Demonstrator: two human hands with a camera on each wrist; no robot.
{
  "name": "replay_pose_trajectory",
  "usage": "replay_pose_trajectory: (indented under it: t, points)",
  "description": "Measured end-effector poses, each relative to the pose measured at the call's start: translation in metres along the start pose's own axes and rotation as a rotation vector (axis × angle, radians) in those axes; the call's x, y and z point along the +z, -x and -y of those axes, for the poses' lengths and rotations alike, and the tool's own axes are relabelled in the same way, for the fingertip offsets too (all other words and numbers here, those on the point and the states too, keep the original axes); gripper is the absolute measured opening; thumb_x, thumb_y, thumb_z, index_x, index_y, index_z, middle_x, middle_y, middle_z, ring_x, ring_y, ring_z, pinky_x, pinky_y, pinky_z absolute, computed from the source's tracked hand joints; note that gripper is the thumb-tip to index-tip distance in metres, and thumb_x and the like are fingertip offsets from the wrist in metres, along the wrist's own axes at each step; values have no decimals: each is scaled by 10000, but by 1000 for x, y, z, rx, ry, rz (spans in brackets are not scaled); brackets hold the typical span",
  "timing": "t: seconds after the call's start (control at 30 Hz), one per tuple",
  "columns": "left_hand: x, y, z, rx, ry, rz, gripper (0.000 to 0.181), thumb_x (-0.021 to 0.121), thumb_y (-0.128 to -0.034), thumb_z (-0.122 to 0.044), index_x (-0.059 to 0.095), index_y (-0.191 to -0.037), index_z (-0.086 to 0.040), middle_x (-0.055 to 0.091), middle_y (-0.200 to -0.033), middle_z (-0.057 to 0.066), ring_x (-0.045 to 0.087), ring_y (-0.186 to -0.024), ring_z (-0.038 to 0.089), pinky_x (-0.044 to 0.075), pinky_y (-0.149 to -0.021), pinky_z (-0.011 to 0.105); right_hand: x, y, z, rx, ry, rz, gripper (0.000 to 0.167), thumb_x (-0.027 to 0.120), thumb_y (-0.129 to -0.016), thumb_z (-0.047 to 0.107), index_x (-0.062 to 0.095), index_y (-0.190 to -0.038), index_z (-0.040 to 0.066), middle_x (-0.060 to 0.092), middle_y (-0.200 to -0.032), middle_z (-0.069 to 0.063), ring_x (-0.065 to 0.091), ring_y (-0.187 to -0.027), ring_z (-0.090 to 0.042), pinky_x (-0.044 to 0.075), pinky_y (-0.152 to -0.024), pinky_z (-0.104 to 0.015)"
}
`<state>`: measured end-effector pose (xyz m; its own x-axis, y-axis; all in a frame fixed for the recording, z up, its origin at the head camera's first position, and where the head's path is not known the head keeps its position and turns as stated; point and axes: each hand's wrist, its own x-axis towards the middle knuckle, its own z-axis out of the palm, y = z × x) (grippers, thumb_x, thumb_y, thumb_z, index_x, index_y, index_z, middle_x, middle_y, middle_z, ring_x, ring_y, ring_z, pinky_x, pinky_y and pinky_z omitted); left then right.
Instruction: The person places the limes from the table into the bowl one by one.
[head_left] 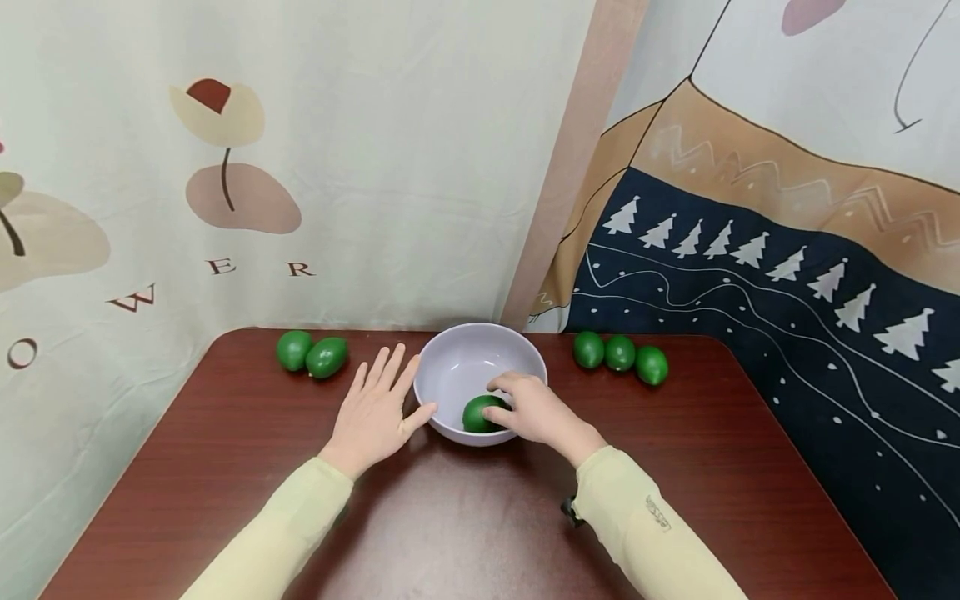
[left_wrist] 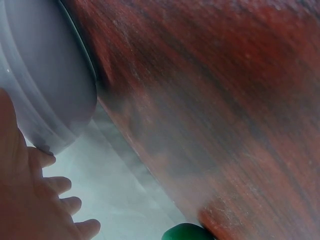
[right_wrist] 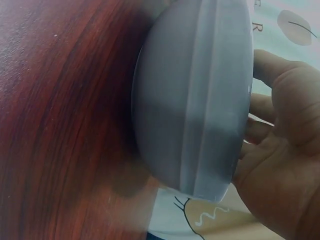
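A pale lilac bowl point(head_left: 480, 333) stands on the table with one green lime point(head_left: 474, 414) low inside it, toward the near side. My right hand point(head_left: 536, 408) reaches over the bowl's right rim. Its thumb overlaps the lime, while the forefinger lies above it with a visible gap; the other fingers are mostly hidden. Beside the bowl's left rim, my left hand point(head_left: 375, 421) is spread with straight fingers, its thumb at the rim. In the right wrist view, the bowl wall point(right_wrist: 170, 95) hides the fingertips and the lime.
Two limes point(head_left: 326, 357) lie at the table's back left, close together. Three more limes point(head_left: 620, 353) sit in a row at the back right. Printed curtains point(head_left: 420, 167) hang behind the dark red wooden table point(head_left: 465, 533).
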<state>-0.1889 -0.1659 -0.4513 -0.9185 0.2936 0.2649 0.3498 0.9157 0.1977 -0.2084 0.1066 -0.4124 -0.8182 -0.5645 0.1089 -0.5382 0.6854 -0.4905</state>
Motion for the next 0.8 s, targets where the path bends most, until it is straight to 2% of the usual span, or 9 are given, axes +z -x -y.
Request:
replay_pose_trajectory:
  t: [0.43,0.63,0.8]
  points:
    - [0,0,1,-2,5,-1,837,547,-986,-618,376,-1606,-83,264,-1687,185,186,-1576,383,184,-1249,601,-8,11,-14,2,-72,-278,367,753,-942,169,700,-1266,3,690,-1269,-111,644,-1218,-288,517,-1064,-465]
    - [1,0,0,-4,7,3,838,542,-989,-619,365,-1611,-87,250,-1693,178,184,-1576,383,159,-1259,588,-12,15,-23,-35,-74,-415,352,780,-916,121,714,-1237,-7,695,-1251,-121,661,-1188,-281,554,-1009,-441]
    - [1,1,0,-5,2,9,839,531,-991,-629,360,-1615,-94,245,-1696,173,195,-1573,387,164,-1259,587,-16,19,-31,-20,-91,-481,360,777,-915,106,709,-1251,-6,686,-1269,-132,656,-1181,-285,559,-999,-452]
